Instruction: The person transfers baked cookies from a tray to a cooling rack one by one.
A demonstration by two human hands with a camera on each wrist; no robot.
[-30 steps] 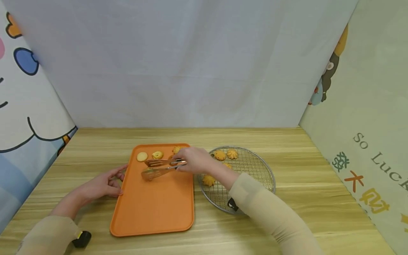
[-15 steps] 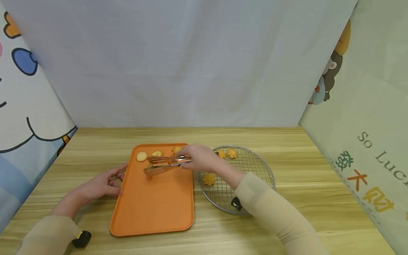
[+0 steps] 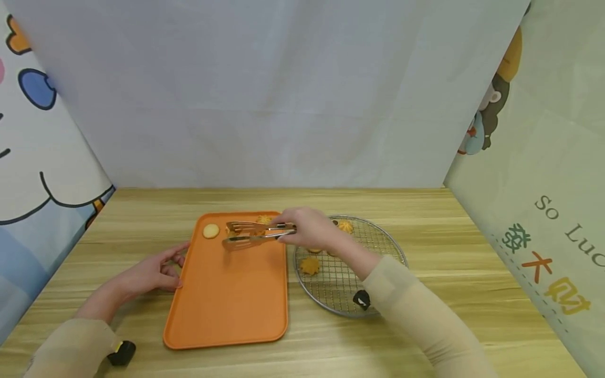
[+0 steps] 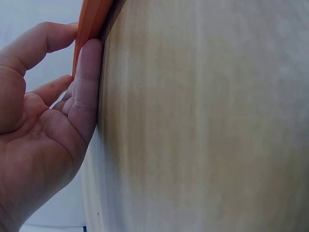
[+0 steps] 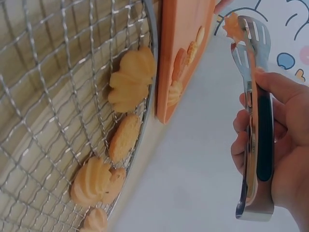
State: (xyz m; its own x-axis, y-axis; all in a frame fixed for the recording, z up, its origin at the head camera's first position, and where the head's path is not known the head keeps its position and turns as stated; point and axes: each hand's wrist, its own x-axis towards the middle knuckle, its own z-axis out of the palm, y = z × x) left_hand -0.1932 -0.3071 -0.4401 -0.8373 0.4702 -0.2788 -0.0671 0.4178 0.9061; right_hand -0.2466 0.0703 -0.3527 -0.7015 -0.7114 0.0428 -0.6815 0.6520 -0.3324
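Note:
My right hand holds metal tongs with slotted ends above the far part of an orange tray. Their two ends stand apart in the head view. At their tips in the right wrist view is a star-shaped cookie; how firmly it sits there I cannot tell. My left hand pinches the tray's left edge, as the left wrist view shows with thumb and finger on the rim. A plain round cookie and a piped cookie lie along the far rim, others partly behind the tongs.
Right of the tray stands a round wire rack with several cookies, among them a star-shaped one; the right forearm covers part of it. A white curtain closes off the back of the wooden table, and printed cloths hang at both sides.
My right hand and the tongs have moved to the right and toward the tray's far edge. The left hand has stayed on the tray's left edge, and the tray has not moved.

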